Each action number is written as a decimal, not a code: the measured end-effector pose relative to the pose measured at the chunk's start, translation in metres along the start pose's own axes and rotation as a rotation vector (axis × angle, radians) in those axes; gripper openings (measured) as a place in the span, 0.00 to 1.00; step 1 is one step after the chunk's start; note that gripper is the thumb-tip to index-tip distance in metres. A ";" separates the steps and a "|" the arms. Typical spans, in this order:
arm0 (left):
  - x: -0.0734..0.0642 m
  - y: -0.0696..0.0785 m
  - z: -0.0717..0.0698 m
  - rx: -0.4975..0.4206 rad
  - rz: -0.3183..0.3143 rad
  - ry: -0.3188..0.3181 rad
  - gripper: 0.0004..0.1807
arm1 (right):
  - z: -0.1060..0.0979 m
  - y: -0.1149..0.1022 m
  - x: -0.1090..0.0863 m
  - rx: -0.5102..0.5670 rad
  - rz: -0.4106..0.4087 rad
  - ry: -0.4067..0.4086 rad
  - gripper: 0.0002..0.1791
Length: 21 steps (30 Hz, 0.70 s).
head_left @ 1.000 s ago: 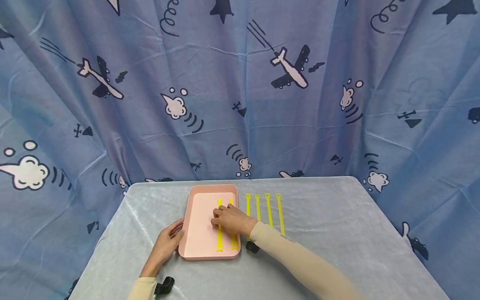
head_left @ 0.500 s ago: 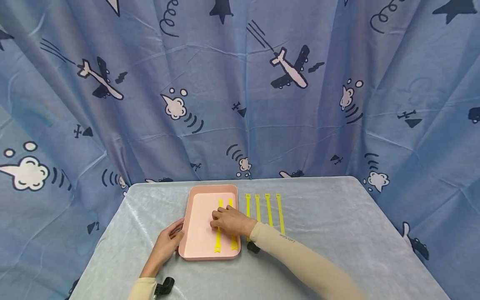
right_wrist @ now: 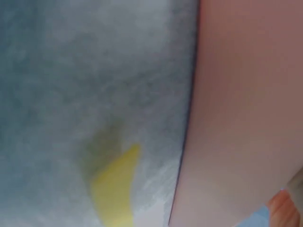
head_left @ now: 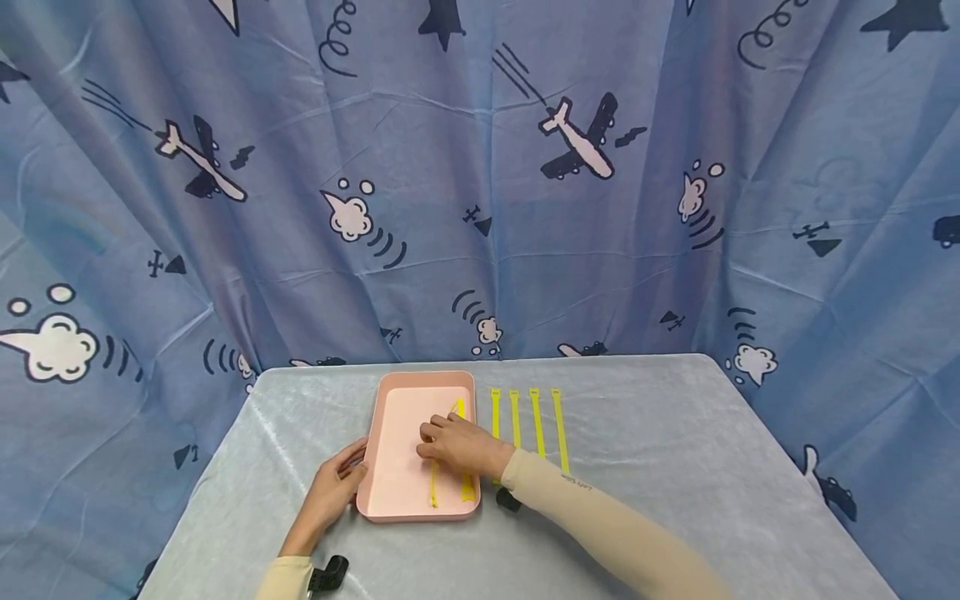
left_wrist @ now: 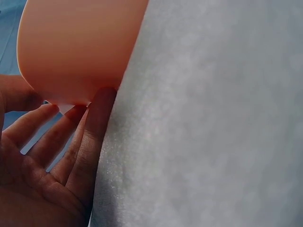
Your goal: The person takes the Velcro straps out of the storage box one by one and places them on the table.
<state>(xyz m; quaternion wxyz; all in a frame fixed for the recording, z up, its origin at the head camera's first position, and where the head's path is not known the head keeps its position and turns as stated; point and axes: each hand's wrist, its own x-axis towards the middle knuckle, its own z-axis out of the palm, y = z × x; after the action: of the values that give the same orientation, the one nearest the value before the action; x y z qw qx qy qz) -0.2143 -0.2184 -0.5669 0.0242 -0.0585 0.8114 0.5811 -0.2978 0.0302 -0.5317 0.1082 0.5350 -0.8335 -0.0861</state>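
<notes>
In the head view, a pink rectangular tray [head_left: 393, 479] stands on the grey cloth. Over its right half, my right hand [head_left: 461, 442] pinches a yellow cable tie [head_left: 433, 487] that now shows edge-on, its middle covered by the fingers. A second yellow cable tie [head_left: 468, 489] lies lengthwise along the tray's right side, partly under the hand. My left hand [head_left: 330, 492] touches the outer left wall of the tray; the left wrist view shows its fairly straight fingers [left_wrist: 97, 118] against the tray wall [left_wrist: 80, 52].
Several yellow cable ties [head_left: 561, 429] lie in a row on the cloth right of the tray, their lower ends behind the right sleeve [head_left: 592, 512]. One yellow end [right_wrist: 116, 194] shows blurred in the right wrist view. A patterned blue curtain [head_left: 420, 208] hangs behind the table.
The cable tie in my right hand has turned from flat to edge-on, and its lower end has shifted slightly left. My right hand has crept left; the left hand and tray stay put.
</notes>
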 end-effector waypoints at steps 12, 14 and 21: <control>0.000 -0.001 0.000 0.025 0.013 0.009 0.26 | -0.013 0.004 -0.003 0.008 0.026 0.192 0.06; 0.000 -0.002 0.000 0.021 0.010 0.010 0.26 | -0.015 0.005 -0.004 0.021 0.038 0.216 0.05; 0.000 -0.001 0.000 0.021 0.026 0.011 0.26 | -0.023 0.007 -0.005 0.086 0.079 0.274 0.03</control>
<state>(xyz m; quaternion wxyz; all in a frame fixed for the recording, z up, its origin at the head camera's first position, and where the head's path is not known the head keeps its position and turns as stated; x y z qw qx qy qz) -0.2139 -0.2187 -0.5680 0.0128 -0.0510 0.8184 0.5723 -0.2955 0.0373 -0.5083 0.2010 0.5125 -0.8343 0.0277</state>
